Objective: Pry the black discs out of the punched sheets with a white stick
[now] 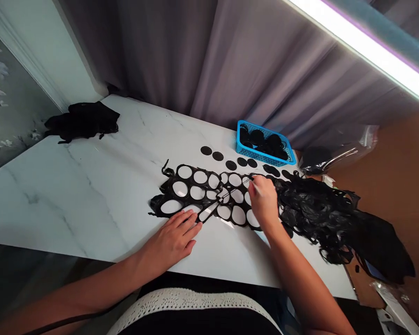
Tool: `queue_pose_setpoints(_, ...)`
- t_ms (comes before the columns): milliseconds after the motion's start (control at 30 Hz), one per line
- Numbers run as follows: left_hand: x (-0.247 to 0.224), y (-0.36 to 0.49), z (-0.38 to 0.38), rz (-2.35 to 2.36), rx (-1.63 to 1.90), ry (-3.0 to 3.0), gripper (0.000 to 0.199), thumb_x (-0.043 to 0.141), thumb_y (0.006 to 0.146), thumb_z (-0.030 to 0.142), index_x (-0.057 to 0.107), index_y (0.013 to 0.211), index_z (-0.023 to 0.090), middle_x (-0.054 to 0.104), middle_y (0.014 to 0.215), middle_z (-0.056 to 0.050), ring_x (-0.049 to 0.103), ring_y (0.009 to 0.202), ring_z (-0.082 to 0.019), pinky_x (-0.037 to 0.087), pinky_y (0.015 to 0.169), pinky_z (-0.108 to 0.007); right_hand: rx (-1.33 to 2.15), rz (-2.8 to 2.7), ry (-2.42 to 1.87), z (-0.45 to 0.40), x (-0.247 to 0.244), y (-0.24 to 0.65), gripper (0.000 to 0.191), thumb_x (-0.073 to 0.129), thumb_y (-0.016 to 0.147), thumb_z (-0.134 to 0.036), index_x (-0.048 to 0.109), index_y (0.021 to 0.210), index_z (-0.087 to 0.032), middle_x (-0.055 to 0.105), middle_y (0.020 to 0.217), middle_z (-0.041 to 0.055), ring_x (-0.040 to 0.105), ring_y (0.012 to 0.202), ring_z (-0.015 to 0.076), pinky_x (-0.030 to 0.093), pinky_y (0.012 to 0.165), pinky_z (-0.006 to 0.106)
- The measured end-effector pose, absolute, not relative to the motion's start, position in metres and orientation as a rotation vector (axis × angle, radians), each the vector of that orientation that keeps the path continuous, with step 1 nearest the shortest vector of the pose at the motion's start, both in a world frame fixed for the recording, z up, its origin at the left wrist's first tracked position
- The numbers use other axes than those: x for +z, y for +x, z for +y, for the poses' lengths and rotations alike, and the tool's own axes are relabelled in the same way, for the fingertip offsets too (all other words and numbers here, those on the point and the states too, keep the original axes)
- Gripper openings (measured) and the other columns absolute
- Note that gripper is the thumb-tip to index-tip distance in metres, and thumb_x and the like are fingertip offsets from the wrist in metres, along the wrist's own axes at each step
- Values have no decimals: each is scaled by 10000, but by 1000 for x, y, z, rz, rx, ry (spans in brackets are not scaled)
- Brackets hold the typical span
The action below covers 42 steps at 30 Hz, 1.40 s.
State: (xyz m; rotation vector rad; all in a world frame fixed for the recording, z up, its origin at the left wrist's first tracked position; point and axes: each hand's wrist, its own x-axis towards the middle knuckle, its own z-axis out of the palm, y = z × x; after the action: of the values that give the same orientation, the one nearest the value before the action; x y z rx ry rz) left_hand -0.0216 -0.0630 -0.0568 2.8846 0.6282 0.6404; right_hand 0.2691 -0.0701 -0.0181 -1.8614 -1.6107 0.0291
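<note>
A strip of thin black sheet [216, 188], with rows of round holes cut out of it, lies spread on the table. My left hand [177, 236] rests flat at its near edge, fingers stretched and fingertips touching the sheet. Over the strip's right part, my right hand [264, 200] is closed round a slim pair of tweezers [235, 189], whose tips point left and down towards the strip's middle. The grip end is hidden in my fist. Beyond the strip lie several loose black discs [218, 156].
A blue plastic basket [265, 156] full of black discs stands at the back. On the right, a heap of holed black scraps [317, 214] reaches the table's edge. A clear bag [338, 146] is behind it. Black cloth [85, 121] lies far left on the white table [91, 186].
</note>
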Motion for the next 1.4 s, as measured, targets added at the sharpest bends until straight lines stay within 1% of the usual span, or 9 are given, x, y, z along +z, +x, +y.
queue_pose_setpoints(133,-54,-27,-62,588,604,2836,338,522,952,190,587,1282,150,605,1325,-131,503,1316,-286,464,1082,-451,571,-1448,-1810,-52,-14,271,222,559,886,-338,471,714,-228,495,635,-27,435,593,154,374,590,294)
queue_pose_setpoints(333,-43,-24,-64,614,500,2796,343,612,897,179,586,1237,146,595,1293,-139,500,1303,-303,467,1073,-458,1512,-1057,-1336,-52,-7,225,361,731,785,-419,439,715,-219,588,774,-6,637,748,169,446,510,231)
queue_pose_setpoints(500,-46,4,-70,554,511,2837,520,688,877,288,510,1338,128,533,1393,-169,460,1352,-325,405,1120,-462,1769,-861,-1233,-60,-7,242,338,793,762,-367,502,772,-194,670,812,11,673,770,146,500,567,209)
queue_pose_setpoints(600,-56,20,-75,492,483,2852,579,655,912,404,476,1382,117,524,1425,-175,452,1372,-309,338,1159,-438,1882,-843,-1223,-66,-11,260,303,789,778,-348,543,783,-171,699,822,38,665,751,126,522,641,217)
queue_pose_setpoints(700,-61,25,-77,494,420,2869,624,614,929,492,459,1411,128,473,1483,-182,414,1405,-315,278,1179,-460,2016,-861,-1164,-67,-11,271,311,794,778,-330,525,761,-174,703,793,41,647,684,118,512,617,223)
queue_pose_setpoints(800,-63,23,-77,472,398,2867,641,592,935,533,451,1428,148,445,1516,-163,394,1422,-300,229,1195,-463,2033,-826,-1063,-57,-6,273,308,781,795,-340,517,758,-186,694,770,30,646,686,126,511,590,219)
queue_pose_setpoints(967,-64,20,-77,454,421,2869,643,594,936,521,448,1436,143,413,1541,-157,362,1445,-284,188,1209,-446,1759,-587,-1027,-14,0,262,193,749,827,-262,577,796,-180,693,840,38,660,748,112,546,568,156)
queue_pose_setpoints(1100,-63,20,-78,450,404,2872,642,594,938,515,443,1439,143,406,1547,-154,346,1456,-272,193,1211,-437,1703,-324,-1065,11,-6,248,149,710,839,-121,575,789,-158,690,877,82,707,826,140,603,623,150)
queue_pose_setpoints(1400,-61,18,-80,450,412,2847,602,558,959,501,447,1436,150,417,1538,-161,341,1459,-264,196,1214,-447,1556,-268,-1059,23,-7,239,188,701,823,-27,571,801,-160,655,794,35,728,836,152,654,778,217)
